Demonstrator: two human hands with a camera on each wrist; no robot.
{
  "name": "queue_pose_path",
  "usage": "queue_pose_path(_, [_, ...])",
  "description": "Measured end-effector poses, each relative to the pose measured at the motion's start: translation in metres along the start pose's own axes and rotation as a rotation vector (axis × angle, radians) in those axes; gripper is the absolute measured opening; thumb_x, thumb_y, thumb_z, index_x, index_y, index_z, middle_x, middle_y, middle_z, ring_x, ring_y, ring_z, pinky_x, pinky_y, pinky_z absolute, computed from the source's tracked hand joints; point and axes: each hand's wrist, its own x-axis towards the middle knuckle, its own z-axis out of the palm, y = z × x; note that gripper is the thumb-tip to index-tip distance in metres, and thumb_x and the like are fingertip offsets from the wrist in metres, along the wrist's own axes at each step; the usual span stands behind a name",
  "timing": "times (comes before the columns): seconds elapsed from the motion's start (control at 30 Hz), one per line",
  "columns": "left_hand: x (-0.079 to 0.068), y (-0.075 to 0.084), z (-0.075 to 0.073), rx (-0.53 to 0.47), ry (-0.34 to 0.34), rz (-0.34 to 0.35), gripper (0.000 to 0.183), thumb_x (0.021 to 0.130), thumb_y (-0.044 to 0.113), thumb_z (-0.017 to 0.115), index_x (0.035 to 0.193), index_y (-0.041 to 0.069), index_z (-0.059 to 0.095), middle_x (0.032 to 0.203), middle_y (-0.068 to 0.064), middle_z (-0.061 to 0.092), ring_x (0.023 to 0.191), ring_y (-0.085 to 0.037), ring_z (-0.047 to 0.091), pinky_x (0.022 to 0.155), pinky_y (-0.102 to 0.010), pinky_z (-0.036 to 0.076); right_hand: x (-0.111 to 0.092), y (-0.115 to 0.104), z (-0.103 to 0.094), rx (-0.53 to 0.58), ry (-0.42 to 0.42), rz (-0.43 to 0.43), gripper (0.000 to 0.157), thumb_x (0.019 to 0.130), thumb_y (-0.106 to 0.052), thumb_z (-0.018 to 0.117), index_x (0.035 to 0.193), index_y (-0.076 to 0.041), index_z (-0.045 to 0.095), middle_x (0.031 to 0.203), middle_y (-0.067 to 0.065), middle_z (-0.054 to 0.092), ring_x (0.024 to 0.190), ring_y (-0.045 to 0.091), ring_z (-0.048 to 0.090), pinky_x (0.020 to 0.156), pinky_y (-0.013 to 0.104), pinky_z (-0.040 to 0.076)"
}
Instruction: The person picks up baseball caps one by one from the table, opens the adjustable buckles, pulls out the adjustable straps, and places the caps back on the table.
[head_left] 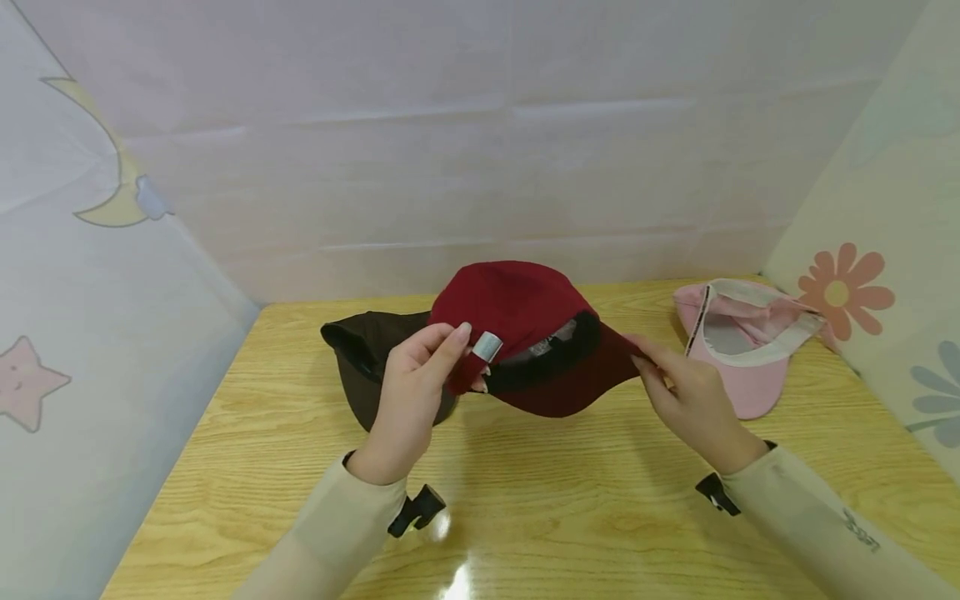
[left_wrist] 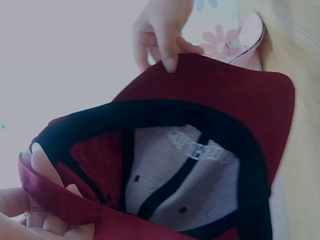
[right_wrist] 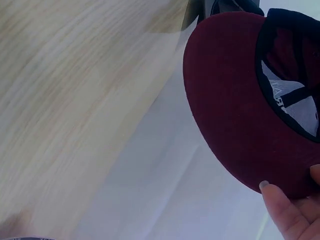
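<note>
A dark red baseball cap (head_left: 510,304) is held up over the table, tilted so that its black sweatband (left_wrist: 165,112) and striped lining (left_wrist: 175,170) show. My left hand (head_left: 416,379) grips the cap's back strap, beside a silver buckle (head_left: 487,346); in the left wrist view the fingers pass through the strap's loop. At the other end, my right hand (head_left: 690,392) pinches the edge of the brim (right_wrist: 225,95) between thumb and fingers. Behind my left hand lies a dark brown cap (head_left: 360,367), partly hidden by hand and red cap.
A pink cap (head_left: 742,387) rests upturned at the right rear of the wooden table (head_left: 555,517), its white inner band showing. Pale printed sheets (head_left: 480,167) stand behind the table and along both sides.
</note>
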Motion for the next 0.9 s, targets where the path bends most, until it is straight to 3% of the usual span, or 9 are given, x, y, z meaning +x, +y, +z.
queue_pose_path(0.13, [0.009, 0.008, 0.006, -0.021, -0.028, 0.01, 0.02, 0.099, 0.013, 0.056, 0.084, 0.001, 0.062, 0.072, -0.009, 0.063, 0.058, -0.017, 0.059, 0.063, -0.03, 0.055, 0.001, -0.001, 0.0, -0.025, -0.079, 0.062, 0.015, 0.094, -0.004, 0.061, 0.102, 0.006, 0.068, 0.086, 0.016, 0.071, 0.064, 0.019, 0.063, 0.053, 0.025, 0.05])
queue_pose_path(0.17, [0.012, 0.011, 0.007, -0.027, -0.031, 0.01, 0.02, 0.099, 0.012, 0.056, 0.084, 0.001, 0.062, 0.072, -0.009, 0.063, 0.058, -0.017, 0.059, 0.062, -0.029, 0.055, 0.001, -0.002, 0.0, -0.031, -0.1, 0.083, 0.013, 0.088, 0.003, 0.064, 0.101, 0.006, 0.068, 0.086, 0.016, 0.071, 0.066, 0.022, 0.065, 0.053, 0.029, 0.052])
queue_pose_path(0.23, [0.017, 0.015, 0.011, -0.045, -0.033, 0.008, 0.02, 0.099, 0.012, 0.056, 0.083, 0.003, 0.063, 0.071, -0.008, 0.062, 0.058, -0.016, 0.058, 0.061, -0.029, 0.054, 0.002, -0.003, 0.002, -0.043, -0.138, 0.129, 0.025, 0.077, 0.014, 0.068, 0.099, 0.004, 0.068, 0.086, 0.015, 0.071, 0.069, 0.025, 0.067, 0.053, 0.035, 0.054])
queue_pose_path(0.33, [0.022, 0.019, 0.015, -0.073, -0.039, 0.009, 0.02, 0.099, 0.011, 0.056, 0.081, 0.006, 0.063, 0.071, -0.006, 0.062, 0.059, -0.015, 0.059, 0.061, -0.029, 0.054, 0.003, -0.004, 0.005, -0.045, -0.176, 0.186, 0.025, 0.077, 0.015, 0.068, 0.099, 0.003, 0.067, 0.087, 0.015, 0.071, 0.071, 0.028, 0.068, 0.055, 0.043, 0.055])
queue_pose_path(0.67, [0.027, 0.026, 0.032, -0.125, -0.104, 0.011, 0.025, 0.099, 0.009, 0.054, 0.076, 0.011, 0.064, 0.07, -0.002, 0.062, 0.057, -0.014, 0.058, 0.06, -0.027, 0.053, 0.008, -0.009, 0.012, -0.041, -0.182, 0.243, 0.029, 0.081, 0.011, 0.068, 0.108, 0.003, 0.063, 0.087, 0.017, 0.072, 0.068, 0.028, 0.068, 0.058, 0.046, 0.054])
queue_pose_path(0.83, [0.03, 0.026, 0.035, -0.124, -0.096, 0.019, 0.023, 0.099, 0.009, 0.054, 0.078, 0.008, 0.064, 0.07, -0.001, 0.061, 0.057, -0.014, 0.057, 0.06, -0.027, 0.053, 0.017, -0.014, 0.014, -0.033, -0.142, 0.25, 0.04, 0.081, 0.009, 0.07, 0.119, 0.003, 0.059, 0.09, 0.016, 0.072, 0.071, 0.025, 0.068, 0.059, 0.041, 0.053])
queue_pose_path(0.9, [0.03, 0.026, 0.035, -0.123, -0.088, 0.018, 0.023, 0.099, 0.008, 0.054, 0.077, 0.008, 0.063, 0.07, -0.002, 0.061, 0.057, -0.014, 0.057, 0.06, -0.027, 0.053, 0.022, -0.016, 0.015, -0.025, -0.121, 0.241, 0.042, 0.081, 0.009, 0.07, 0.121, 0.004, 0.057, 0.095, 0.017, 0.071, 0.075, 0.026, 0.069, 0.062, 0.032, 0.052])
